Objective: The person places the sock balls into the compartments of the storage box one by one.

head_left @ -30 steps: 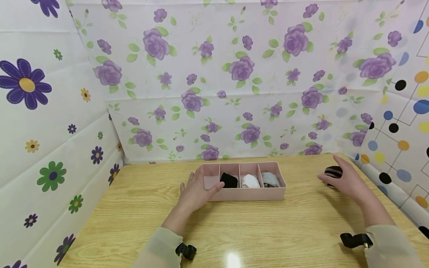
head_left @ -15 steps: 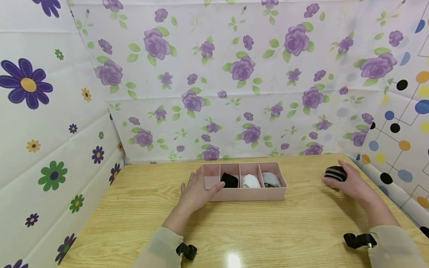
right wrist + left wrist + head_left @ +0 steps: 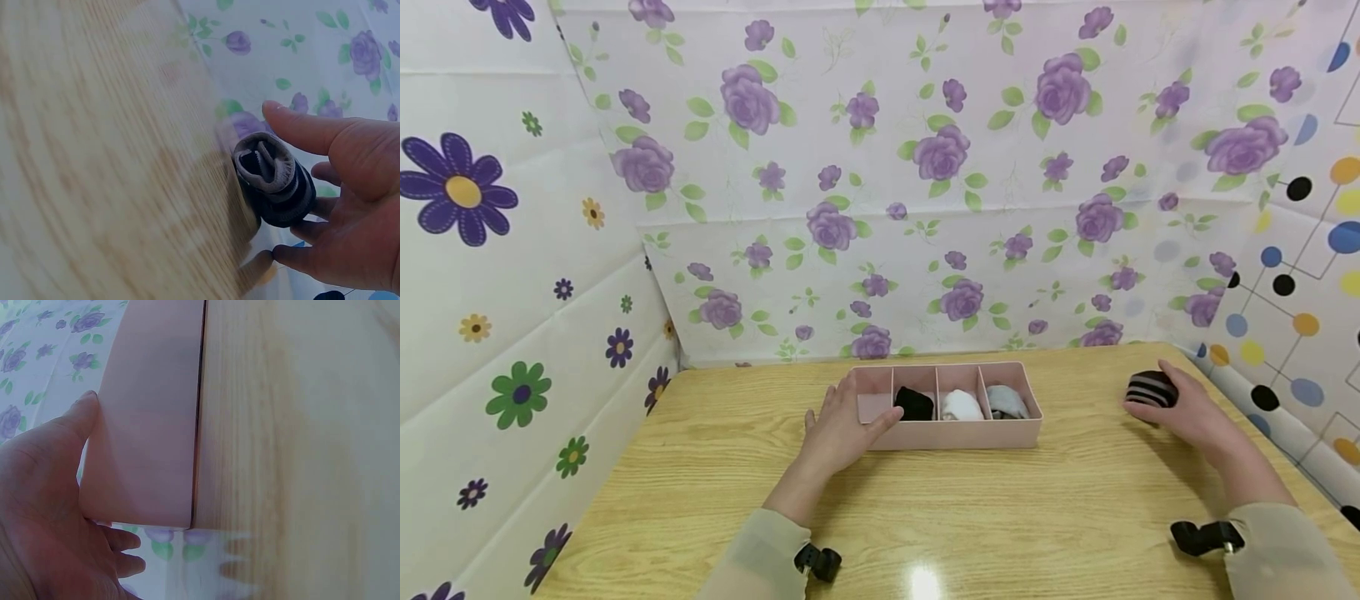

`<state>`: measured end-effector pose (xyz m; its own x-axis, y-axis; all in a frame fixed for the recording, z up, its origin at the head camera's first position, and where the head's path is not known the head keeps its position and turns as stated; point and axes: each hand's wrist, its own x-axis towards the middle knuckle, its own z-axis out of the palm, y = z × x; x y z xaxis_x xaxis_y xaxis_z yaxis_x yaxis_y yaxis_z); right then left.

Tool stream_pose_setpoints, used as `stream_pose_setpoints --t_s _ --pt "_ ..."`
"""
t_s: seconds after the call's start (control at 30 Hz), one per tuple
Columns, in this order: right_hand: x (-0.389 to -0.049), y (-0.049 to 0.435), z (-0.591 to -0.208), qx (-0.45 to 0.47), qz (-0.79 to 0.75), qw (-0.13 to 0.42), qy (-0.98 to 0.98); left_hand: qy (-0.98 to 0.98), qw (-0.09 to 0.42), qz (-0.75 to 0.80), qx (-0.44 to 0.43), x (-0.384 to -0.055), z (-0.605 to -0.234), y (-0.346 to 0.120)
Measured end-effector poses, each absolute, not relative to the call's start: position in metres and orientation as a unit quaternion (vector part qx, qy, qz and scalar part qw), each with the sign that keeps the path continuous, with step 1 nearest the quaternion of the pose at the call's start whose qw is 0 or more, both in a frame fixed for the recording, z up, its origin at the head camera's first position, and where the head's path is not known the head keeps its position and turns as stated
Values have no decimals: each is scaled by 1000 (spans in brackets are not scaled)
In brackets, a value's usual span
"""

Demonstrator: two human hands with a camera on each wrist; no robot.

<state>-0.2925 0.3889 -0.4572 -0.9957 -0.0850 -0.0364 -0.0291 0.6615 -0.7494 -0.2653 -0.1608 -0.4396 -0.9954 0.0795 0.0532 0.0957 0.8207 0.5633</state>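
Note:
A pink divided box (image 3: 955, 435) stands on the wooden table (image 3: 970, 517). My left hand (image 3: 838, 429) grips its left end, thumb on the front wall and fingers round the end wall; the left wrist view shows that hand (image 3: 44, 512) against the box (image 3: 150, 425). The leftmost compartment looks bare; the others hold a black sock (image 3: 913, 404), a white sock (image 3: 961, 406) and a grey sock (image 3: 1006, 402). At the table's far right lies a rolled black-and-grey striped sock (image 3: 1150, 389). My right hand (image 3: 1195, 417) cups it, fingers curled behind the sock (image 3: 275, 181) and thumb (image 3: 300, 128) over it.
Flowered panels close off the left side and the back (image 3: 880, 208); a dotted panel (image 3: 1292, 292) stands close to the right of the striped sock. The table's right edge runs just beside my right hand.
My right hand has moved a little forward and settled around the striped sock. My left hand and the box have stayed put.

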Motion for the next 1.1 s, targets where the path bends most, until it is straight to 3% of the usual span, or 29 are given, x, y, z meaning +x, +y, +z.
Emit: stream_pose_setpoints --t_s 0.5,1.1 --pt "-294 398 -458 -9 -397 44 917 -953 9 -298 -42 -265 -440 -162" --pt "-295 393 -460 -26 -340 10 940 -953 10 -300 -43 -266 -439 -161"
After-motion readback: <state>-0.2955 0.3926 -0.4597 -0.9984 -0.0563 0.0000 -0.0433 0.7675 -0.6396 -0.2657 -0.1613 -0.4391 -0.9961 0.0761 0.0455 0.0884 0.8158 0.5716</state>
